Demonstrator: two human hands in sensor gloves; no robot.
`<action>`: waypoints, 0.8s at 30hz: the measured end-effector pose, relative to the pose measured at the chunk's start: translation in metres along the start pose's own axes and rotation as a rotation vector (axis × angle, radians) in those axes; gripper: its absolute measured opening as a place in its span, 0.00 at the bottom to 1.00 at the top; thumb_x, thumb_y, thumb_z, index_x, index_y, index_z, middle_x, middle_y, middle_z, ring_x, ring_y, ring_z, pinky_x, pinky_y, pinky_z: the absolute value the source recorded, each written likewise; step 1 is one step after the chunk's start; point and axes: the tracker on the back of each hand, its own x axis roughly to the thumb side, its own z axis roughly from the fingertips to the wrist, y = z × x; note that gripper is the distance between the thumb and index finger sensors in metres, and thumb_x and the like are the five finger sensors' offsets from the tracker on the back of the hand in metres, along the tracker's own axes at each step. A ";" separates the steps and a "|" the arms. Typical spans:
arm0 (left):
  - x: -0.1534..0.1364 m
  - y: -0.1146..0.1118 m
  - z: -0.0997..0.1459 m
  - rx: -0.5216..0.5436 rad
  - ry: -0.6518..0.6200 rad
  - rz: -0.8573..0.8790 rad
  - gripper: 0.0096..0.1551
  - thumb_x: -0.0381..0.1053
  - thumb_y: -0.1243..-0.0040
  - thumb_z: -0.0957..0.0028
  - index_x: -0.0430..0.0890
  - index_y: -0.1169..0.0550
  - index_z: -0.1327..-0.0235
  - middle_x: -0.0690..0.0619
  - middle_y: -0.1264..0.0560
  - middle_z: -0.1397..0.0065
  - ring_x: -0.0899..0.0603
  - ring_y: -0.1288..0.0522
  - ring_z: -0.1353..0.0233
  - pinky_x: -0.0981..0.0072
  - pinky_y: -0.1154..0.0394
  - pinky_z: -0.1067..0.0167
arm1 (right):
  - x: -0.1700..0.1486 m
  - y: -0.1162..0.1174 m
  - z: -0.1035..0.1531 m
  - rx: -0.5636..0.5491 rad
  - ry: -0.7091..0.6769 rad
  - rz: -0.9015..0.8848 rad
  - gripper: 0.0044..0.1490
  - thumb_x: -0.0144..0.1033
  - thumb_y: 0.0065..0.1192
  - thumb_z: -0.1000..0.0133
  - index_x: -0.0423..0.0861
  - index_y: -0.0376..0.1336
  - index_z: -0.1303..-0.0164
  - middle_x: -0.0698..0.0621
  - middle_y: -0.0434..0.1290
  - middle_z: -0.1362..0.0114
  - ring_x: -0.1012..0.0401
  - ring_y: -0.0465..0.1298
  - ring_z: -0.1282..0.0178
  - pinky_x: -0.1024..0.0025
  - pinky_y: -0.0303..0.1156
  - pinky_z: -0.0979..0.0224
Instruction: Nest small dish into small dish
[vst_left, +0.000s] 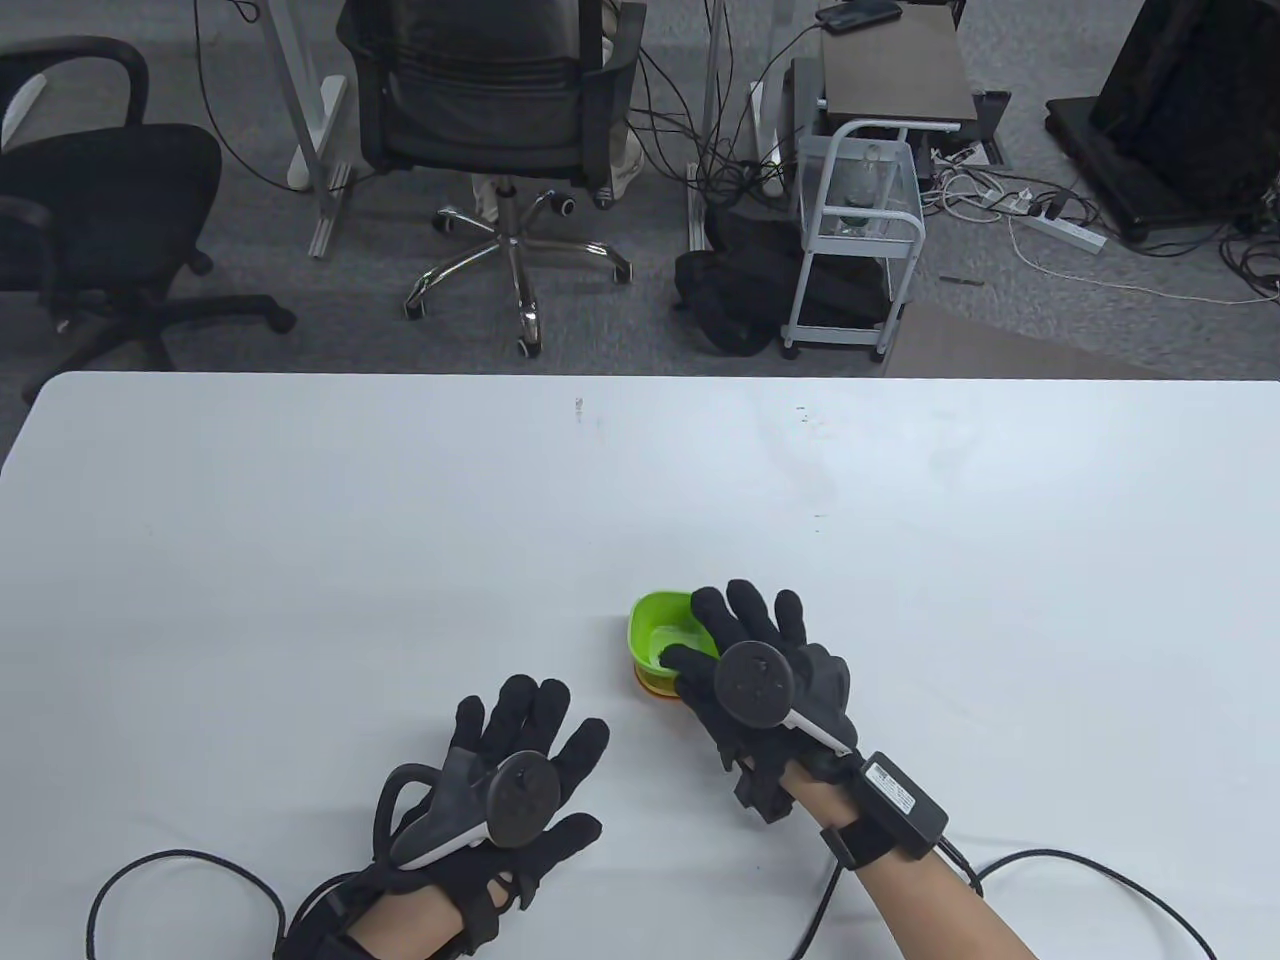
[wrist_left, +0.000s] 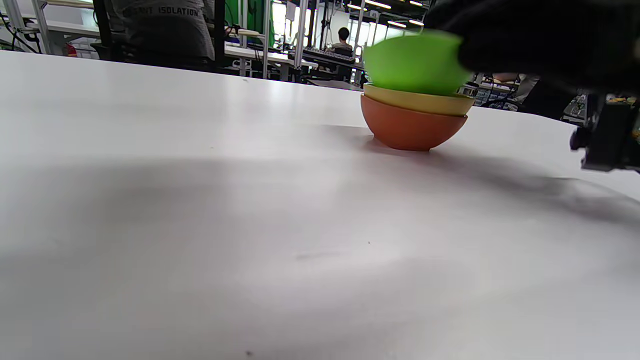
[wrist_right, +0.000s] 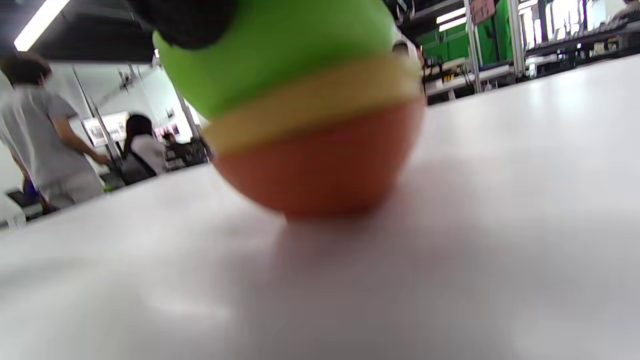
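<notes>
Right hand (vst_left: 760, 680) grips small green plastic dish (vst_left: 665, 630) by its rim, directly over yellow dish (wrist_left: 417, 102) nested in orange dish (wrist_left: 410, 127) on white counter (vst_left: 400, 520); left hand (vst_left: 510, 780) lies released nearby, fingers spread.

An office-like lab: a white table (vst_left: 300, 520) on grey carpet, mesh office chairs (vst_left: 490, 110), trailing cables and a power strip (vst_left: 1060, 232); wrist views show metal-framed workbenches (wrist_left: 280, 55) and, blurred, probably seated staff (wrist_right: 142, 147).
</notes>
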 end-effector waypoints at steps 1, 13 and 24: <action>0.000 0.000 0.000 0.002 -0.001 -0.002 0.47 0.82 0.56 0.65 0.83 0.65 0.42 0.69 0.74 0.21 0.52 0.78 0.18 0.43 0.71 0.24 | -0.001 0.004 0.000 0.006 0.004 0.014 0.25 0.50 0.59 0.54 0.63 0.67 0.45 0.52 0.44 0.18 0.44 0.38 0.17 0.37 0.22 0.26; 0.002 -0.001 -0.001 -0.015 -0.006 0.009 0.46 0.81 0.56 0.65 0.84 0.64 0.41 0.70 0.72 0.20 0.52 0.76 0.18 0.43 0.72 0.24 | -0.008 0.013 -0.002 0.020 0.011 -0.019 0.28 0.52 0.59 0.54 0.64 0.64 0.43 0.52 0.45 0.18 0.44 0.40 0.17 0.37 0.24 0.26; -0.003 -0.002 -0.006 0.004 0.012 0.053 0.46 0.81 0.56 0.65 0.83 0.65 0.41 0.70 0.72 0.20 0.52 0.77 0.18 0.43 0.74 0.25 | -0.004 0.008 0.003 0.094 0.019 -0.018 0.38 0.57 0.60 0.56 0.64 0.55 0.35 0.53 0.34 0.18 0.45 0.35 0.17 0.37 0.23 0.26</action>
